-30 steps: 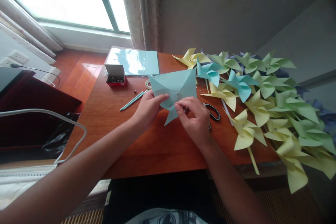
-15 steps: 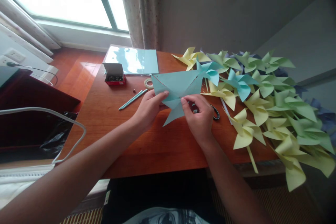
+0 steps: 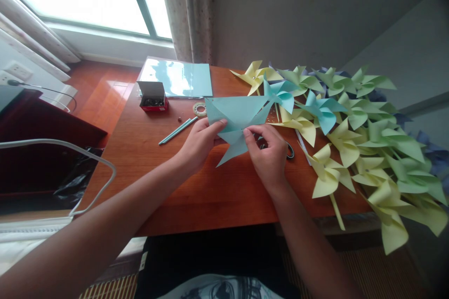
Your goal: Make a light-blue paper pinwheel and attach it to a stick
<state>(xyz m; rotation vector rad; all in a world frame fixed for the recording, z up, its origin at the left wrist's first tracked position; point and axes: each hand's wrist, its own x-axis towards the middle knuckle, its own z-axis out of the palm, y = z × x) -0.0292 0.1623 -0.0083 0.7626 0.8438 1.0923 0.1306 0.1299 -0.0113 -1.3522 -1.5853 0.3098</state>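
Note:
A light-blue sheet of paper, slit in from its corners, is held up above the table between both hands. My left hand grips its left side, thumb on top and fingers behind. At the lower right part of the sheet, my right hand pinches the paper near its centre with thumb and index finger. One pointed flap hangs down between the hands. Partly hidden behind my right hand lie scissors, of which a black handle loop shows.
Finished paper pinwheels in yellow, green and blue crowd the table's right side. At the left lie a small open box, a tape roll, light-blue sticks and light-blue sheets in a clear sleeve. A white cable loops past the left edge.
The sheet has shifted very slightly to the right and tilted a little, with both hands keeping their hold. Nothing else on the table has moved.

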